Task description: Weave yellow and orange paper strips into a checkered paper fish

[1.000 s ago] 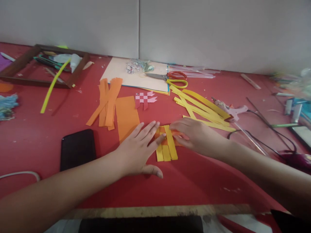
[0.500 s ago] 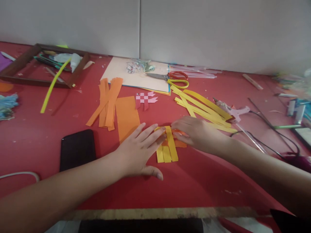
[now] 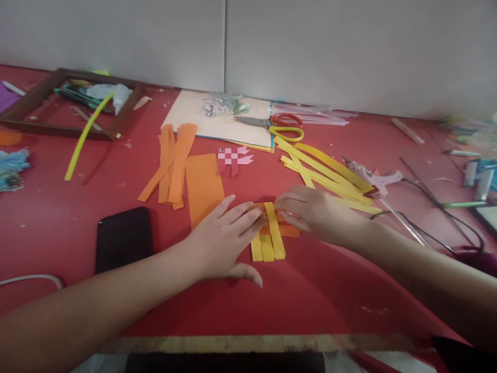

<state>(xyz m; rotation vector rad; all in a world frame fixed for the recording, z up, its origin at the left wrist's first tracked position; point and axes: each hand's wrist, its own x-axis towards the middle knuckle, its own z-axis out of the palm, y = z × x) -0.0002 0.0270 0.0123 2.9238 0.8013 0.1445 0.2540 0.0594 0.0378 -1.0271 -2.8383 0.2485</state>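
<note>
Yellow paper strips [image 3: 277, 239] lie side by side on the red table, with orange paper strips [image 3: 291, 231] crossing over and under them. My left hand [image 3: 221, 243] lies flat with fingers spread, its fingertips pressing on the left and upper part of this weave. At the right edge, my right hand [image 3: 318, 215] has curled fingers, pinching an orange strip between thumb and fingertips. Both hands cover much of the weave's upper part. Just beyond them is a small pink woven paper fish [image 3: 232, 155]. An orange paper sheet [image 3: 204, 181] lies partly under my left hand.
Loose orange strips [image 3: 180, 166] lie at the back left, yellow strips [image 3: 324, 168] at the back right. Scissors [image 3: 272, 123] rest on pale sheets [image 3: 186, 115]. A glue gun [image 3: 378, 181] with a cord, a black phone [image 3: 124, 238] and a wooden frame [image 3: 50, 128] lie around.
The right hand's fingers have closed slightly near the orange strip. The left hand stays spread on the weave, and the whole view has shifted a little.
</note>
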